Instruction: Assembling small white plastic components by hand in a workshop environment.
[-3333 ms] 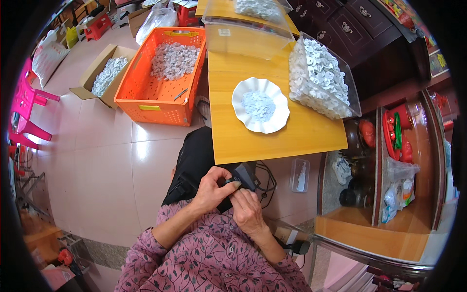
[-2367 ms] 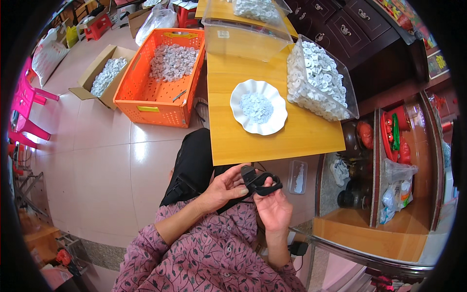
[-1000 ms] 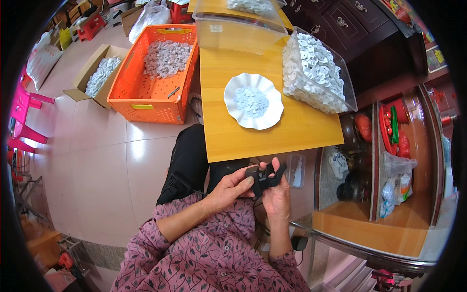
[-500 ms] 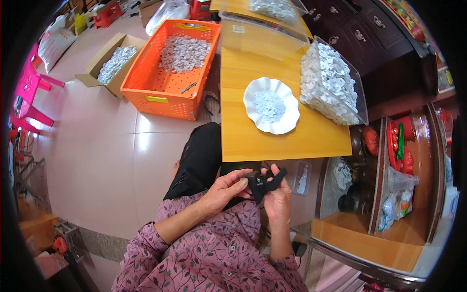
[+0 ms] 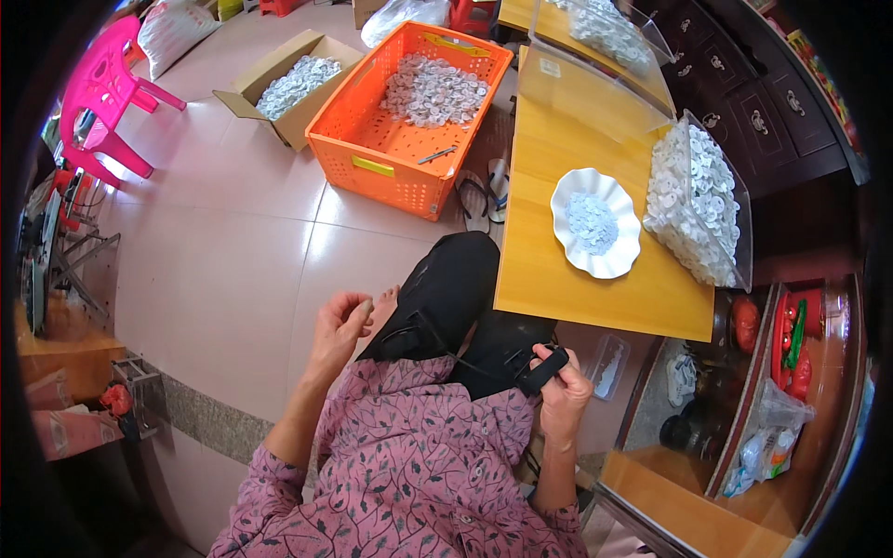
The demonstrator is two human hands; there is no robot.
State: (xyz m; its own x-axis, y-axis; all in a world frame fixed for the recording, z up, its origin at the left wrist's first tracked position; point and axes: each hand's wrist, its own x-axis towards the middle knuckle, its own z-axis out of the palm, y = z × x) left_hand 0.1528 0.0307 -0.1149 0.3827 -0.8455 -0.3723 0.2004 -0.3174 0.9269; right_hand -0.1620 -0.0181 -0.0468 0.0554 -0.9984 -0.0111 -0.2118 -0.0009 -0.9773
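My right hand [image 5: 566,400] is closed on a black strap [image 5: 544,372], a band with a loop, held over my lap. A small dark piece beside the strap blends into my black trousers [image 5: 442,279]. A thin black cord [image 5: 437,337] runs across my lap towards the strap. My left hand [image 5: 339,330] is raised to the left of my knee, apart from the strap, with its fingers curled and the thumb pressed towards them. Whatever it may pinch is too small to make out. Nearest on the table is a white scalloped plate [image 5: 568,244] of small pale flakes [image 5: 592,223].
The yellow table [image 5: 539,288] stands ahead right, bearing a clear bin [image 5: 742,228] full of white round pieces. An orange crate [image 5: 377,186] and a cardboard box [image 5: 296,133] hold similar pieces. Sandals [image 5: 474,200] lie by the crate. A pink chair [image 5: 110,88] and shelves [image 5: 707,465] flank me.
My left hand has left the strap and swung out to the left. My right hand still holds the strap. The whole view has shifted, so the table and crate now appear further right.
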